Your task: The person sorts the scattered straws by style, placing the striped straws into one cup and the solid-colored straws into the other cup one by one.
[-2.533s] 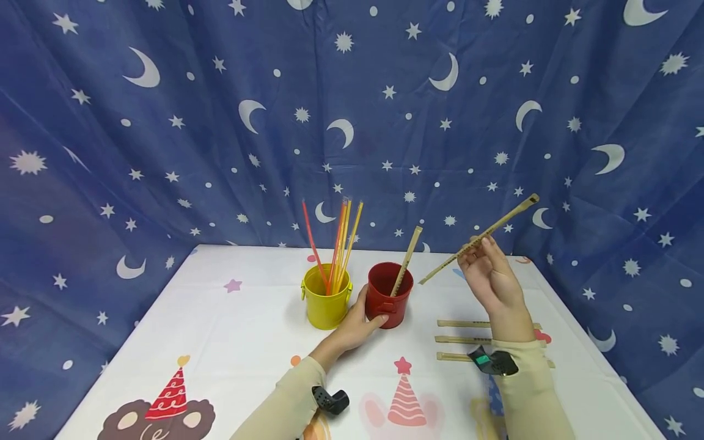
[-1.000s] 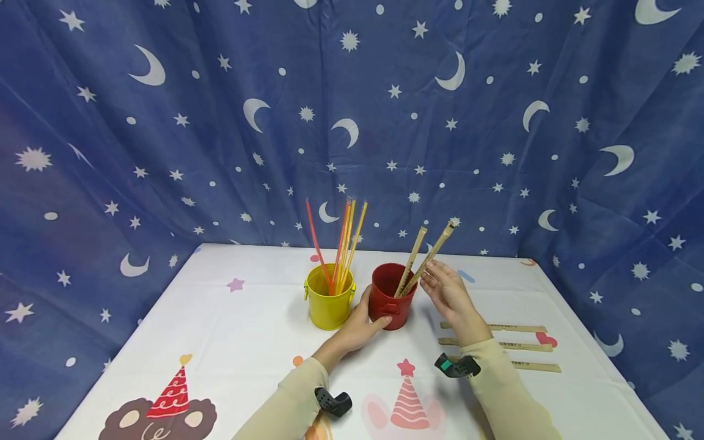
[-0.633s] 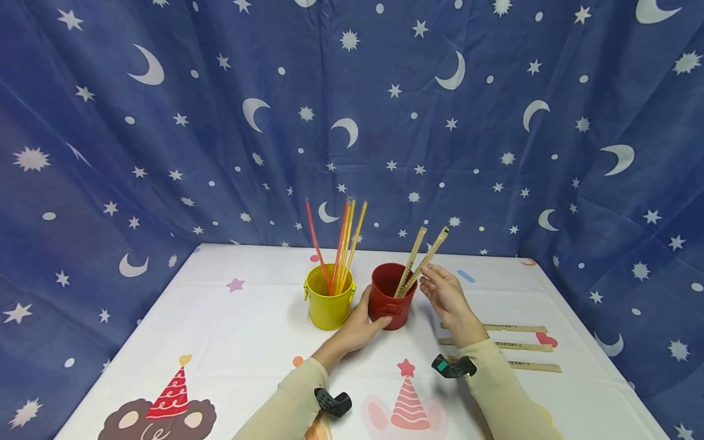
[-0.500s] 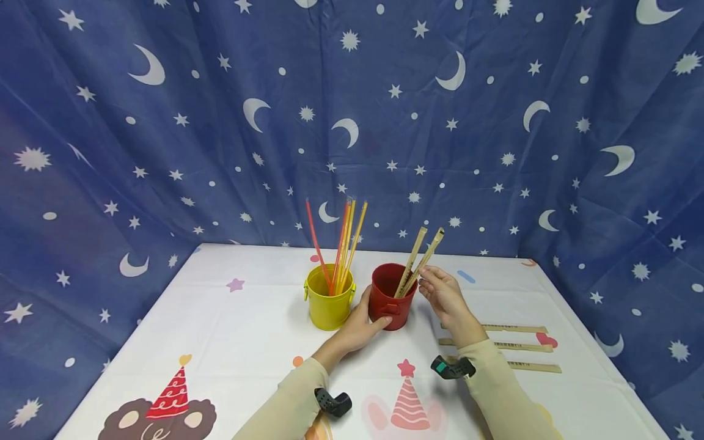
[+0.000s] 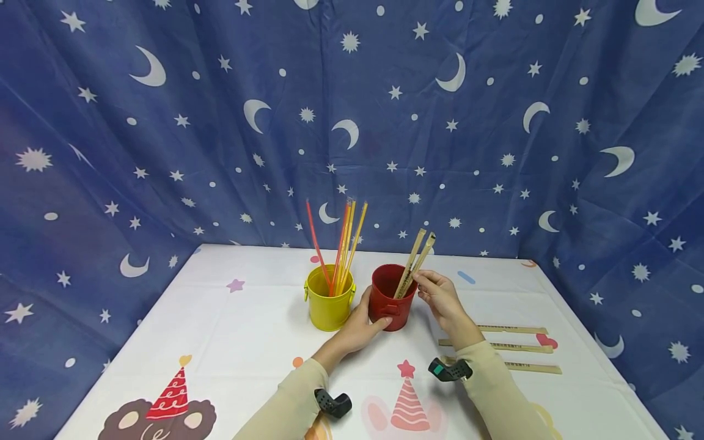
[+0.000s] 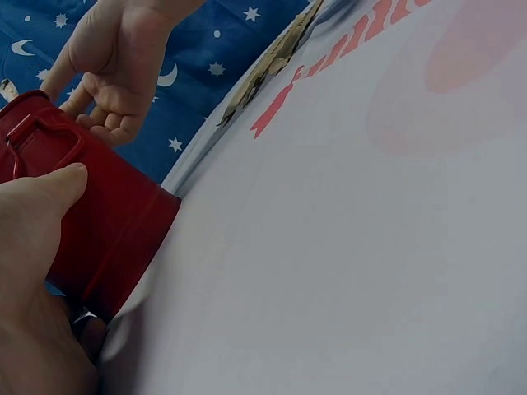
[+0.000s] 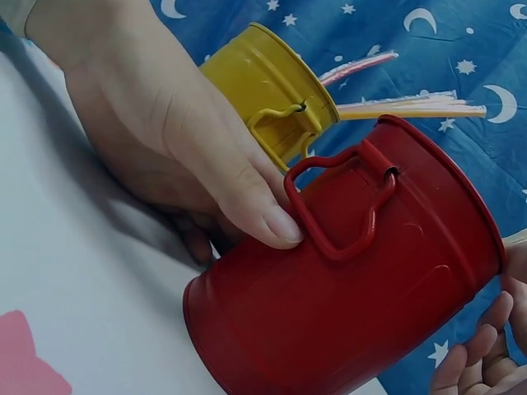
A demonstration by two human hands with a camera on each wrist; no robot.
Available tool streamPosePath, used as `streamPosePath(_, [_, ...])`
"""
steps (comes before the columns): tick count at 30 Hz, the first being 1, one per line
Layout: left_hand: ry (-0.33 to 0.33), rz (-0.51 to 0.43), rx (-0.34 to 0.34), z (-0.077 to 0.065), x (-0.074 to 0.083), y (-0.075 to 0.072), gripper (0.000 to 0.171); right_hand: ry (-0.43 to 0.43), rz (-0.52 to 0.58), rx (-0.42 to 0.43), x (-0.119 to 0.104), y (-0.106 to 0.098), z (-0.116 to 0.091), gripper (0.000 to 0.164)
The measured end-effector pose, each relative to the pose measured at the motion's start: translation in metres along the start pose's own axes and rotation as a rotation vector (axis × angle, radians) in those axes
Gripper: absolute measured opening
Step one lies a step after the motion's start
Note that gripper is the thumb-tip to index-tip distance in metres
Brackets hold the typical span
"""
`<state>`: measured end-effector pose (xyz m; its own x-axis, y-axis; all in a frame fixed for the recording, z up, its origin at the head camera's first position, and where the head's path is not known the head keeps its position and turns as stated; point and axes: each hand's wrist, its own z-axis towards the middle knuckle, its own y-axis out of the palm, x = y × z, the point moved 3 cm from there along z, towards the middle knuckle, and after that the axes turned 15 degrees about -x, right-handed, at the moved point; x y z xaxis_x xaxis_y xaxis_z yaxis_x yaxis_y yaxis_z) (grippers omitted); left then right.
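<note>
My left hand [image 5: 354, 330] grips a small red metal bucket [image 5: 392, 313], thumb on its front and fingers round its left side. Two slim tan paper-wrapped sticks with dark print lean in the bucket to the right. My right hand [image 5: 442, 300] pinches the right-hand stick [image 5: 425, 252] close to the rim; the other stick [image 5: 414, 249] stands just left of it. What is inside the wrappers does not show. The right wrist view shows the red bucket [image 7: 354, 280] with its wire handle, and the left hand [image 7: 177, 140] behind it.
A yellow bucket [image 5: 328, 313] stands close on the left, holding several red, orange and yellow straw-like sticks [image 5: 342, 250] in clear wrap. Three more tan sticks lie in a row on the right, the middle one [image 5: 519, 348] partly behind the right arm. A star-patterned curtain [image 5: 352, 122] hangs behind the table.
My right hand has brought a tan stick from the right into the red bucket, then tilted its top leftward toward the other stick. My left hand has kept its grip on the bucket.
</note>
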<state>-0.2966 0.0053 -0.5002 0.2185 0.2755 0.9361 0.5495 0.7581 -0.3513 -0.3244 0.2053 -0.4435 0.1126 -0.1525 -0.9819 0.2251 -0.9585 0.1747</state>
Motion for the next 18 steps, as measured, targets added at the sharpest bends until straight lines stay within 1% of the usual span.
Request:
streamPosePath(5, [-0.007,0.004,0.002,0.000,0.000,0.000,0.085,0.008,-0.017,0.019,0.001,-0.003,0.001,0.011])
streamPosePath(8, [-0.008,0.003,0.003,0.000,0.000,0.000,0.085,0.011,-0.003,0.036,0.001,-0.005,0.002,0.009])
streamPosePath(18, [-0.004,-0.014,0.000,0.000,-0.002,0.000,0.085,-0.012,-0.001,0.054,-0.005,-0.011,0.000,0.011])
